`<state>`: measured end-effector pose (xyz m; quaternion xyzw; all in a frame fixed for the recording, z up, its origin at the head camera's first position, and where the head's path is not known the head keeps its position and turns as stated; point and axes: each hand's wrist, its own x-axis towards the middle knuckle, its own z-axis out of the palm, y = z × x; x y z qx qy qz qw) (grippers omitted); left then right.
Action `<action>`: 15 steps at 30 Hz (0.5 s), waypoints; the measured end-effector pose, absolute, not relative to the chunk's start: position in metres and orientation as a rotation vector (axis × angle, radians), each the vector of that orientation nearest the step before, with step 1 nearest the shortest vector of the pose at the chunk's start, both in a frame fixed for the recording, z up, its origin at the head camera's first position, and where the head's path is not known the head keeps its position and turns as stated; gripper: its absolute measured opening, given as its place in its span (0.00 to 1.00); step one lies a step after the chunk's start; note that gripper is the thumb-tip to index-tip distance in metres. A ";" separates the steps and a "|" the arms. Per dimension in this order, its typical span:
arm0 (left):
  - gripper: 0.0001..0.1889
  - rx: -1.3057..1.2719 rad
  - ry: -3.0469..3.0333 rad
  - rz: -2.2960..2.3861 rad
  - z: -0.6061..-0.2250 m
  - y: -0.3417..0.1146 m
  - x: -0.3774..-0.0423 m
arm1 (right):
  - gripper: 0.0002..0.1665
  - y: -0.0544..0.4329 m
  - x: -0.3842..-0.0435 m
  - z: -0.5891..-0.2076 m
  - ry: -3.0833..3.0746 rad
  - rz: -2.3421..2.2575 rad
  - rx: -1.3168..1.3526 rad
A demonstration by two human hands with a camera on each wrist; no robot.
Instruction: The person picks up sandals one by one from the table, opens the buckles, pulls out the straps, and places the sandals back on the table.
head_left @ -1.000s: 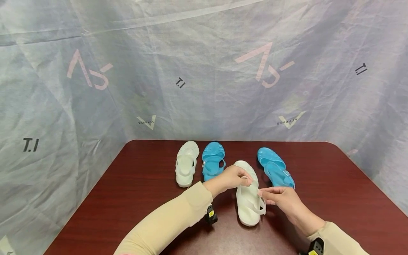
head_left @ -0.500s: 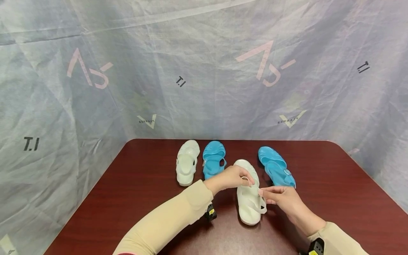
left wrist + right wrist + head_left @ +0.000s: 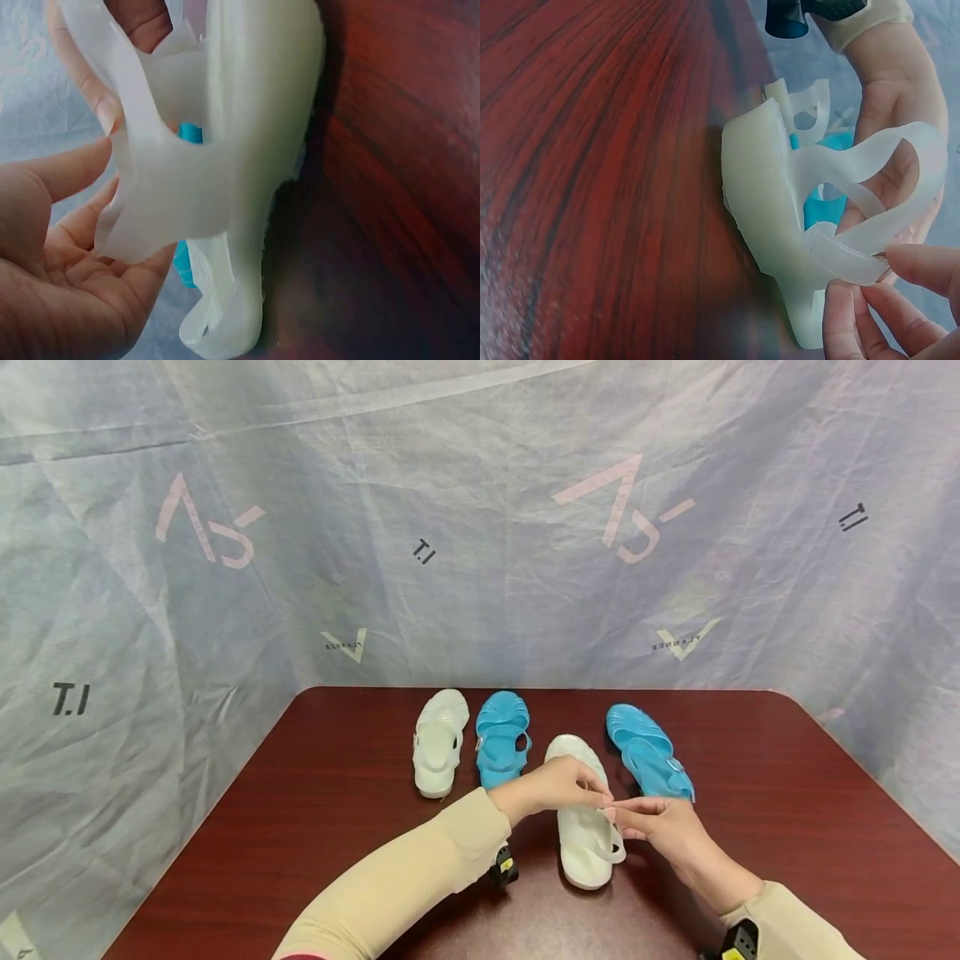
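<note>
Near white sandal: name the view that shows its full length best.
Head view: the sandal shows toe to heel, though the left hand covers part of it. The left wrist view shows one side close up, cut off at the top; the right wrist view, its straps and sole.

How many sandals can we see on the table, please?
4: a white sandal at the left, a blue sandal beside it, a second white sandal held by the left hand and right hand, a second blue sandal rightmost. None seems fully hidden.
</note>
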<state>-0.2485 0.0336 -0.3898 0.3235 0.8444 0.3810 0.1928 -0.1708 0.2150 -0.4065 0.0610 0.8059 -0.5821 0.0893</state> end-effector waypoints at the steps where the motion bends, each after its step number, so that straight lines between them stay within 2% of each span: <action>1: 0.10 0.907 2.369 1.075 -0.390 0.034 -0.248 | 0.22 0.215 -0.171 -0.407 2.402 -1.728 0.184; 15: 0.07 0.823 2.464 1.031 -0.387 0.038 -0.246 | 0.21 0.213 -0.174 -0.409 2.442 -1.699 0.185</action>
